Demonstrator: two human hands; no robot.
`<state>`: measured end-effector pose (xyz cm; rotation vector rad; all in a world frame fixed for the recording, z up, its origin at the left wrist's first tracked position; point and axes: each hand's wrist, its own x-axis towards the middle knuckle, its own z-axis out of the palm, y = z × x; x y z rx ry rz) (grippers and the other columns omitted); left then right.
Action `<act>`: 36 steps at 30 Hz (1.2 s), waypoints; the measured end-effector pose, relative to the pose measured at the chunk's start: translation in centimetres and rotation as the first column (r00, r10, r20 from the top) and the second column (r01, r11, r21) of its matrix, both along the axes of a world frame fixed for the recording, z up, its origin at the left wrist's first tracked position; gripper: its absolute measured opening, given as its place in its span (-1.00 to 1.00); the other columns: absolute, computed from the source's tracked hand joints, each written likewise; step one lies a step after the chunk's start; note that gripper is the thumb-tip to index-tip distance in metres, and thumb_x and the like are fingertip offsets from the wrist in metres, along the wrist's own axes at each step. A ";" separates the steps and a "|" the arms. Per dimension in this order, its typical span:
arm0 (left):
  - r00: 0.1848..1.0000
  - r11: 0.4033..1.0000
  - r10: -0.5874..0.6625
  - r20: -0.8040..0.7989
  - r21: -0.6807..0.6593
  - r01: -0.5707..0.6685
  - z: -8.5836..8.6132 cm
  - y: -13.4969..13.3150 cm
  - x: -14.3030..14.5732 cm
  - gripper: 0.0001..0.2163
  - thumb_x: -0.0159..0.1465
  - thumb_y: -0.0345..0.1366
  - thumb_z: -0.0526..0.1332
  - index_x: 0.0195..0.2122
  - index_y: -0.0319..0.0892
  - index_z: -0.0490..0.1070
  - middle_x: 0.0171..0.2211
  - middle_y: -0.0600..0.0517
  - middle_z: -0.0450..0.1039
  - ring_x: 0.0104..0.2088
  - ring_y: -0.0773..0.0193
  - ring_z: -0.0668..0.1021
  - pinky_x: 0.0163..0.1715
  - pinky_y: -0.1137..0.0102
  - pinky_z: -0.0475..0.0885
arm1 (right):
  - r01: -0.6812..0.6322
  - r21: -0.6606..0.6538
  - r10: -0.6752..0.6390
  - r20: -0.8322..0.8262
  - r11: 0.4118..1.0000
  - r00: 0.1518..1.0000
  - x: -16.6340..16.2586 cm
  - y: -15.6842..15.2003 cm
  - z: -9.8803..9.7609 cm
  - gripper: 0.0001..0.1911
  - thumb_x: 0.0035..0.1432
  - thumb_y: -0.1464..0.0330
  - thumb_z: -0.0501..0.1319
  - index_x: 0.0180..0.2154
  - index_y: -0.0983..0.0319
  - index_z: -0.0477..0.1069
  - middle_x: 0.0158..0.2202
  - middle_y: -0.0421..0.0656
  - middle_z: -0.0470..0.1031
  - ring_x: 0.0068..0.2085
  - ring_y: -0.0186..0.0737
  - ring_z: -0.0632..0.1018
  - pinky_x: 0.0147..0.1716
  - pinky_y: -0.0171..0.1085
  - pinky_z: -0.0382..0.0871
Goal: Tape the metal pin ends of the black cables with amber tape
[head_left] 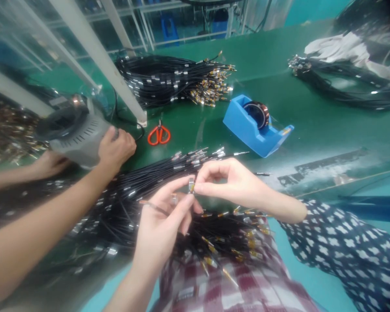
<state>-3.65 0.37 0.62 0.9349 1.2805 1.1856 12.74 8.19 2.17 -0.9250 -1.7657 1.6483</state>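
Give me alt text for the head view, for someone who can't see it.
A person's left hand pinches a small metal connector, with the right hand fingertips right beside it, above bundles of black cables. At picture left, a co-worker's hands are on a grey device; on the green table are orange scissors and a blue tape dispenser.

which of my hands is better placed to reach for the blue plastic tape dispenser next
Probably your right hand: it is nearer the blue plastic tape dispenser. Your left hand lies farther off, has a thin dark cable across it and seems to pinch the small silver metal piece.
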 end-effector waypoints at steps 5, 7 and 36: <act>1.000 1.000 -0.017 0.008 0.024 0.016 -0.3 -0.1 -0.1 -0.70 0.25 -0.33 0.28 0.02 -0.15 0.43 -0.52 0.05 0.51 -0.70 0.48 0.32 -0.69 0.53 0.19 | 0.014 -0.019 -0.014 -0.008 1.000 1.000 -0.1 -0.1 0.0 -0.84 0.08 0.34 0.29 -0.45 0.31 0.45 -0.44 -0.17 0.49 -0.41 -0.33 0.45 -0.36 -0.31 0.33; 0.999 0.999 -0.033 0.004 0.028 0.032 -0.4 -0.1 -0.2 -0.71 0.27 -0.34 0.27 0.03 -0.14 0.42 -0.51 0.06 0.51 -0.69 0.49 0.32 -0.68 0.54 0.19 | 0.018 -0.026 -0.019 -0.009 0.999 1.000 -0.1 -0.1 0.0 -0.84 0.08 0.35 0.29 -0.45 0.32 0.45 -0.44 -0.17 0.48 -0.41 -0.33 0.45 -0.36 -0.31 0.32; 1.000 1.000 0.013 0.014 -0.002 -0.013 0.2 0.4 0.2 -0.82 0.23 -0.28 0.31 -0.15 -0.16 0.44 -0.56 0.11 0.47 -0.72 0.54 0.29 -0.71 0.61 0.12 | 0.110 -0.011 -0.110 -0.015 0.994 0.994 -0.7 -0.9 -0.1 -0.91 0.03 0.45 0.26 -0.50 0.30 0.44 -0.54 -0.20 0.49 -0.50 -0.38 0.40 -0.47 -0.36 0.27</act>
